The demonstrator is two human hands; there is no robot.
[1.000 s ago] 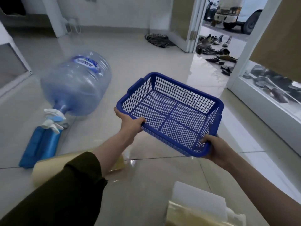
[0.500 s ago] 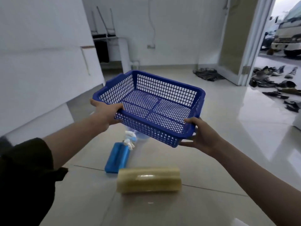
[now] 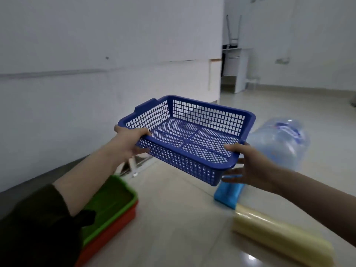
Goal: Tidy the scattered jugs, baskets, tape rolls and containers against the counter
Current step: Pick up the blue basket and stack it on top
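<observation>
Blue mesh basket (image 3: 189, 138) sits in mid-air between both hands, held above the pale tiled floor (image 3: 173, 218) and in front of the white counter front (image 3: 96, 83). The left hand (image 3: 132, 140) grips the near-left corner, thumb over the rim and fingers curled underneath. The right hand (image 3: 248, 164) clamps the near-right corner, thumb lying on the rim and fingers spread below the base. The basket is a shallow rectangle of rigid plastic with a fine square lattice in its walls and bottom, a solid cross rib dividing the base, and a raised handle tab on the left end. It tilts slightly, the far edge higher, and holds nothing.

Below the left forearm, a green tray (image 3: 109, 209) is nested on an orange-red tray (image 3: 113, 230) on the floor, close to the counter base; what the green one holds cannot be told. To the right a large clear water jug (image 3: 279, 139) with a blue label lies on its side. Just beside it, under the right hand, stands a blue plastic container (image 3: 228, 193), partly hidden. Nearer, a pale yellow glossy roll of film (image 3: 279, 234) lies on the tiles. A dark sleeve (image 3: 38, 228) covers the left upper arm.
</observation>
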